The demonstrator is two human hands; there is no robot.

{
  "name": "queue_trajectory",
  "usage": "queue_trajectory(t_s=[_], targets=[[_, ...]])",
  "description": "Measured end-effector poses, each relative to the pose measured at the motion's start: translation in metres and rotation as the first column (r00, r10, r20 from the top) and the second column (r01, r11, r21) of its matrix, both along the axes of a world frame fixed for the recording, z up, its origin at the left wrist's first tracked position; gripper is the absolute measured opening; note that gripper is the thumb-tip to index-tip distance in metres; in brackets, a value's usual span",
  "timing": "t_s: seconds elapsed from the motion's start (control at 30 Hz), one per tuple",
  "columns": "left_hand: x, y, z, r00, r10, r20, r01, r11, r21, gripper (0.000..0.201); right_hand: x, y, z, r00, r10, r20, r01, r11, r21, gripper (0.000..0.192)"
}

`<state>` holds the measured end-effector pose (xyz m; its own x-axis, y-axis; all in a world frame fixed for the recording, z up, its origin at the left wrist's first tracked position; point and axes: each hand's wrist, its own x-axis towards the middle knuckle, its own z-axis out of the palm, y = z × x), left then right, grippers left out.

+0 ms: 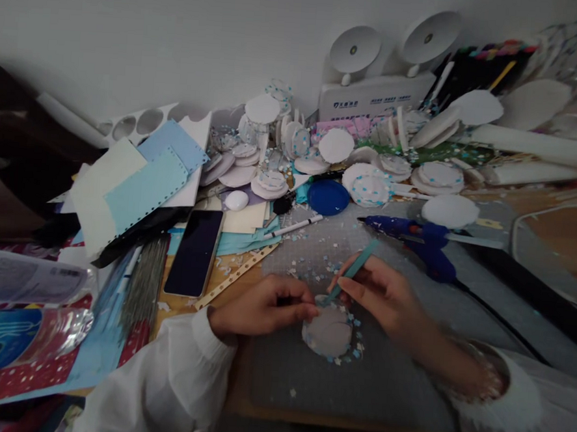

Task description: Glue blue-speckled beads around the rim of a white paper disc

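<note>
A white round disc point(329, 332) lies on the grey cutting mat point(355, 396), with small blue and white flower-shaped pieces around its right and lower rim. The fingers of my left hand point(273, 303) are closed in a pinch on the disc's upper left edge; any small piece between them is hidden. Above the disc, my right hand point(384, 293) grips slim teal tweezers point(351, 271) like a pen. Their tip points down at the disc's top edge, close to my left fingertips.
A blue glue gun point(414, 233) with its cord lies right of the mat's middle. Behind are a blue round lid point(327, 197), piled white discs point(271, 182) and a twin-headed lamp point(374, 91). Leftward are a phone point(194, 252), coloured paper point(146, 188) and a plastic bottle point(27, 333).
</note>
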<state>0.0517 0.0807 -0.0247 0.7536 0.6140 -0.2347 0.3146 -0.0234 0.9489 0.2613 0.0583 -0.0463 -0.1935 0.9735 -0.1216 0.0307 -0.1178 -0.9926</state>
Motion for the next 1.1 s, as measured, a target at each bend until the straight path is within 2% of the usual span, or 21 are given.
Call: queue_trajectory(t_s=[0.13,0.47,0.67,0.8,0.9,0.97,1.0,1.03,1.07,1.1], targets=[[0.001,0.001,0.002,1.0,-0.012,-0.015,0.012,1.0,-0.009,0.022,0.001,0.0,-0.001,1.0,0.025,0.004,-0.025,0.999,-0.024,0.021],[-0.001,-0.001,-0.003,1.0,-0.011,0.01,0.011,1.0,-0.008,0.022,0.0,0.001,-0.007,0.999,-0.021,-0.025,0.021,0.999,-0.032,0.021],[0.0,-0.001,0.001,1.0,-0.015,-0.018,0.016,1.0,0.02,0.022,-0.001,0.0,-0.006,0.999,-0.037,-0.036,0.036,0.999,-0.033,0.021],[0.0,-0.002,0.002,0.997,0.0,-0.082,0.002,0.999,0.033,0.023,-0.001,0.002,-0.007,0.994,-0.11,-0.027,0.112,0.992,0.059,0.018],[-0.002,-0.003,-0.001,0.994,-0.008,-0.112,0.022,0.992,0.127,0.028,-0.002,0.003,-0.008,0.987,-0.161,-0.015,0.161,0.97,0.184,0.013],[-0.004,-0.004,-0.004,0.988,-0.019,-0.155,0.061,0.962,0.267,0.034,-0.002,0.004,-0.009,0.981,-0.193,-0.015,0.19,0.947,0.257,0.012],[-0.005,-0.004,-0.005,0.981,0.0,-0.192,0.071,0.929,0.362,0.037,-0.002,0.004,-0.009,0.978,-0.21,-0.016,0.205,0.935,0.291,0.011],[-0.005,-0.005,-0.004,0.971,0.04,-0.235,0.078,0.879,0.471,0.038,-0.002,0.005,-0.01,0.974,-0.228,-0.014,0.22,0.921,0.322,0.011],[-0.005,-0.006,-0.001,0.957,0.103,-0.271,0.079,0.806,0.587,0.037,-0.002,0.005,-0.01,0.969,-0.247,-0.01,0.235,0.905,0.354,0.012],[-0.005,-0.008,0.005,0.94,0.181,-0.289,0.08,0.708,0.702,0.035,-0.002,0.006,-0.011,0.965,-0.263,-0.004,0.244,0.891,0.383,0.012]])
